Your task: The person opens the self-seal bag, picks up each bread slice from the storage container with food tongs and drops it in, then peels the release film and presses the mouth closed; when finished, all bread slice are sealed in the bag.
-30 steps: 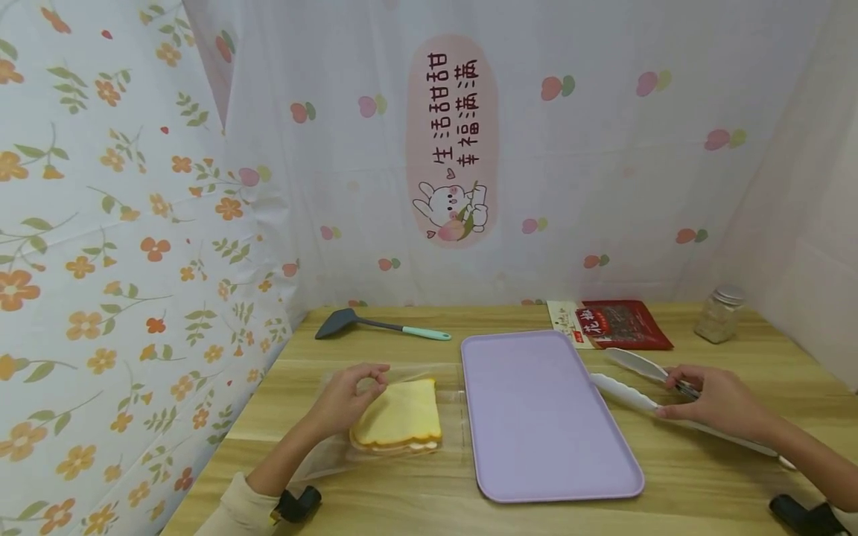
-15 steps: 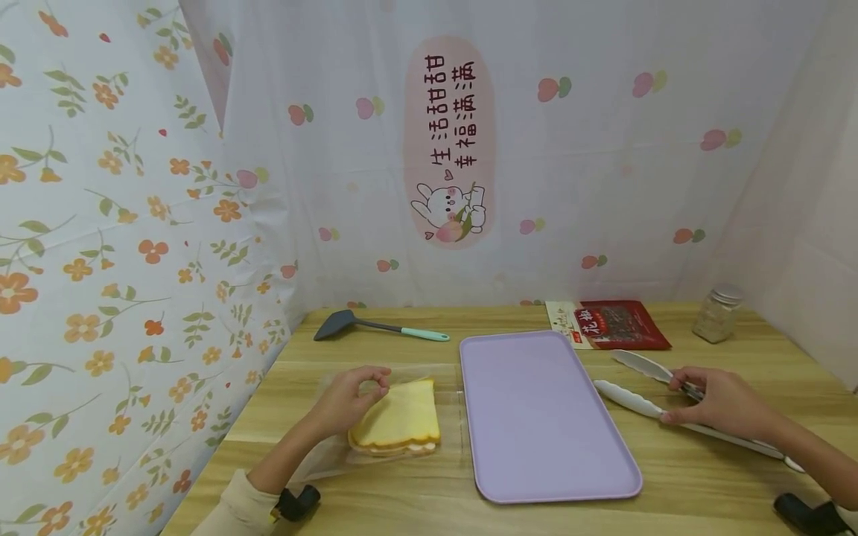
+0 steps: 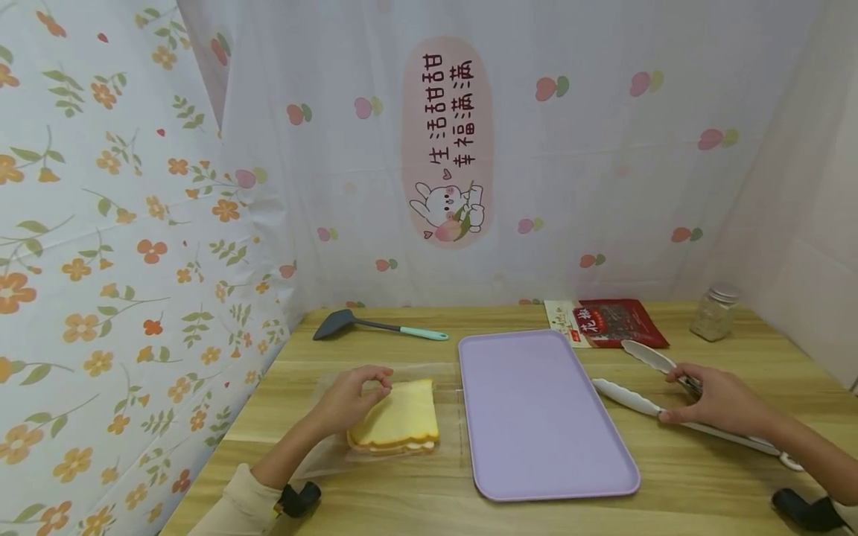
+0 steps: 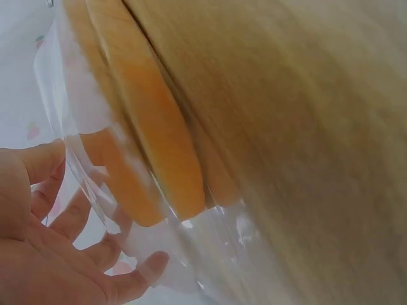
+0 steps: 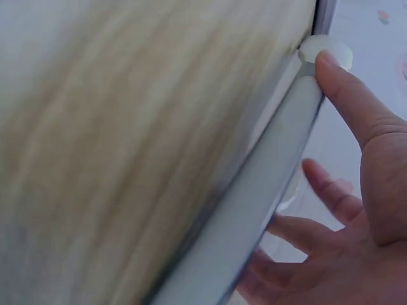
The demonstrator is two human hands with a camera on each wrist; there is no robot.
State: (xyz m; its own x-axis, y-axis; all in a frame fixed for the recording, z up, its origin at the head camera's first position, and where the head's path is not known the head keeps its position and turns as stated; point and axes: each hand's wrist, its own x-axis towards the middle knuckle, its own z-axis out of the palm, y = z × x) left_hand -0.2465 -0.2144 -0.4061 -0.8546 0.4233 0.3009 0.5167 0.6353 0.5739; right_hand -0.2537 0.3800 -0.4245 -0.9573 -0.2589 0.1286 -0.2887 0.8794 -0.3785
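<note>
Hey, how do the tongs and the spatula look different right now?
The tongs have two white-tipped arms, while the spatula has one dark blade and a mint-green handle. The right hand holds the tongs with their tips apart; the spatula lies untouched farther back. Both are long utensils.

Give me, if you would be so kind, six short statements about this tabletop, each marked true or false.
1. The left hand pinches clear plastic around the sandwich. True.
2. The right hand holds the tongs. True.
3. The tongs are squeezed fully closed. False: they are spread open.
4. The purple tray lies between the sandwich and the tongs. True.
5. The sandwich lies on the purple tray. False: it lies to the left of the purple tray.
6. The glass jar stands left of the red packet. False: it stands to the right.
</note>
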